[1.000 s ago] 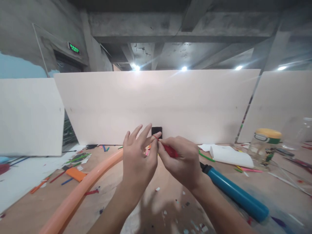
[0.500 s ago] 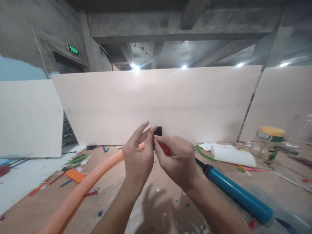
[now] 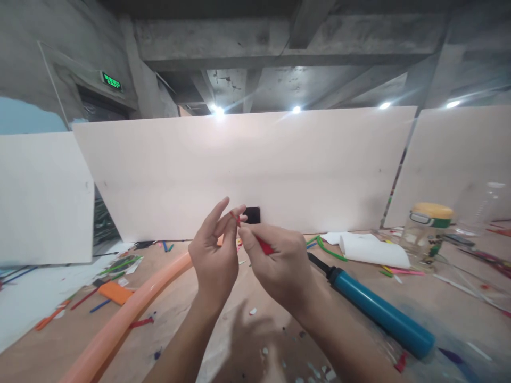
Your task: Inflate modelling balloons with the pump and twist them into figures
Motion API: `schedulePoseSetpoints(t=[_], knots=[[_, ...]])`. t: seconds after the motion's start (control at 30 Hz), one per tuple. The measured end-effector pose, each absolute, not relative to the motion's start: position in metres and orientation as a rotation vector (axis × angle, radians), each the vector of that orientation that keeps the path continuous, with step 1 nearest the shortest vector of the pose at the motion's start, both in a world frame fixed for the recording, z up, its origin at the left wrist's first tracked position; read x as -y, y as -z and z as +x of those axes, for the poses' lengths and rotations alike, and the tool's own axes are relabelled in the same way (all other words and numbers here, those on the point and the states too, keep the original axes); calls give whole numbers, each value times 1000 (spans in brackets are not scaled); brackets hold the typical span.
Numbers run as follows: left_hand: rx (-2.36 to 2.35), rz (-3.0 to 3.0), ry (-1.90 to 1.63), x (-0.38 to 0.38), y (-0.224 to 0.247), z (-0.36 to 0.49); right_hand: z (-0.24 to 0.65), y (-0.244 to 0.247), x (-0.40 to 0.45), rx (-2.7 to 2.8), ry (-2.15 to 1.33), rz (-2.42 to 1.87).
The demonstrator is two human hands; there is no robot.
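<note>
Room: bare concrete, lit exit sign (image 3: 110, 81) high at 10 o'clock. White board (image 3: 239, 159), upright at the far side. Desk (image 3: 171, 303): brown, littered with scraps. Clock taken from the hands, 12 straight ahead.

Left hand (image 3: 217, 263): grip narrow, thumb and finger pinched at the red piece (image 3: 264, 247), forefinger raised. Right hand (image 3: 285, 260): grip curled around the same piece, thumb against forefinger.

Red piece, one: at clock centre, above the desk, a thin strand at the left fingertips; the rest, inside the right hand, I cannot make out.

Black slab (image 3: 252, 215): 12 o'clock, by the board. Peach balloon (image 3: 120, 324): long, running to 8 o'clock. Blue pump (image 3: 383, 311): lying, 4 o'clock. Paper roll (image 3: 373, 250): 2 o'clock. Jar (image 3: 427, 236): yellow-lidded, just beside the roll.
</note>
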State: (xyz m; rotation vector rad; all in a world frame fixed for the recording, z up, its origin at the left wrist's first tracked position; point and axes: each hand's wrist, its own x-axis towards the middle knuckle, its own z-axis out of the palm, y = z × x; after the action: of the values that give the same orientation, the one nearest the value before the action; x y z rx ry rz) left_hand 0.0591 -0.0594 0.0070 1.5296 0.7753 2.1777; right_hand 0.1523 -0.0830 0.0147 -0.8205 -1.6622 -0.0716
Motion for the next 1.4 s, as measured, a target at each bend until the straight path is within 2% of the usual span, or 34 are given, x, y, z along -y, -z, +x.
schedulePoseSetpoints(t=[0.23, 0.33, 0.53, 0.67, 0.97, 1.17, 1.33, 1.4], knots=[[-784, 1775, -2342, 66, 2, 62, 150, -26, 87, 1342, -692, -603], [-877, 1860, -2380, 67, 2, 59, 148, -26, 86, 1298, -823, -544], [-871, 2023, -2411, 67, -4, 50, 147, -23, 95, 1418, -521, -673], [-801, 2333, -2433, 66, -5, 43, 155, -25, 100, 1531, -353, -800], [-1017, 2485, -2205, 66, -7, 39, 164, -20, 98, 1810, 100, -957], [-1135, 2155, -2086, 62, -6, 41, 160, -18, 92, 1895, 53, -967], [-904, 1759, -1784, 66, -14, 43, 163, -18, 90, 1879, -54, -934], [-806, 1622, -1795, 68, -15, 46, 162, -17, 89, 1846, -92, -910]])
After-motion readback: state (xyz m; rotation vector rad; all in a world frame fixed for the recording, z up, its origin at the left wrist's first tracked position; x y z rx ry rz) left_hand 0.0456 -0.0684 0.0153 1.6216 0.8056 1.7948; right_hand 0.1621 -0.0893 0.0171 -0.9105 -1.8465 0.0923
